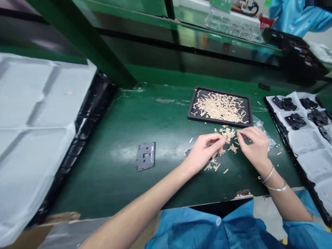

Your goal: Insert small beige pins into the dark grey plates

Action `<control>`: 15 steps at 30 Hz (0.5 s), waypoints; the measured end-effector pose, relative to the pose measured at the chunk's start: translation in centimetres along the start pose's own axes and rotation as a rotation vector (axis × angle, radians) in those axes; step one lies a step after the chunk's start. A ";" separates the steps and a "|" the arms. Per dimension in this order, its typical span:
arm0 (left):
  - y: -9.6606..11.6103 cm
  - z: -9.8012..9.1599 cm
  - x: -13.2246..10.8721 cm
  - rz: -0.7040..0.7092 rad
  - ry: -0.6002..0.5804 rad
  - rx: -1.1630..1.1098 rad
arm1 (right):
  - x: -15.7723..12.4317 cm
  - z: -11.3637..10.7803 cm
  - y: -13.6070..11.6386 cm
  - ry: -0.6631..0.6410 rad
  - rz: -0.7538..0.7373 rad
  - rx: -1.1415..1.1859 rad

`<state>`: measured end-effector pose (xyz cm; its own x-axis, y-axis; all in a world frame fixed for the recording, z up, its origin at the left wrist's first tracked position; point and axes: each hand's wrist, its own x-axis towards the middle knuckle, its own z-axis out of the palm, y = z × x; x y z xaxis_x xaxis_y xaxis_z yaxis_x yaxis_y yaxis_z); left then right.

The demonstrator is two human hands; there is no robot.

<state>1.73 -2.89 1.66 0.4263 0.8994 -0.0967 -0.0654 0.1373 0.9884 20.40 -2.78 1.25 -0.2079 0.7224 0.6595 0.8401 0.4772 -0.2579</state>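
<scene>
My left hand (204, 149) and my right hand (255, 145) meet over a small scatter of tan slips (229, 133) on the green table (155, 121). Both hands pinch with thumb and forefinger, fingertips almost touching each other. The left pinch seems to hold one tiny tan slip; what the right pinch holds is too small to make out. A dark part lies partly hidden under my left hand. Just beyond the hands sits a black tray (192, 103) heaped with the same tan slips (219, 107).
A grey flat plate (145, 156) with cutouts lies left of my hands. White sheets (33, 121) cover a stack at the left. A tray at the right (306, 138) holds black parts on white liners. Another person in blue (295, 15) stands at the back right.
</scene>
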 end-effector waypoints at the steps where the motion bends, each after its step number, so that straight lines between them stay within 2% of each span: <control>1: 0.0 -0.1 0.0 -0.005 0.006 -0.039 | 0.0 0.0 0.1 -0.015 0.027 -0.027; 4: 0.0 -0.1 0.1 0.005 0.012 -0.094 | 0.1 -0.1 -0.4 -0.033 0.032 0.049; 8: -0.1 0.1 0.1 0.019 -0.010 -0.052 | -0.1 -0.3 -1.9 -0.006 -0.067 0.220; 15: -0.1 0.9 -0.4 0.050 -0.031 0.063 | -0.5 -1.1 -2.1 0.026 -0.188 0.218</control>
<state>2.39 -3.60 1.71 0.4516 0.8911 -0.0445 -0.0303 0.0651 0.9974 19.34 -4.67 2.22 -0.3349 0.5992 0.7272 0.6598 0.7001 -0.2730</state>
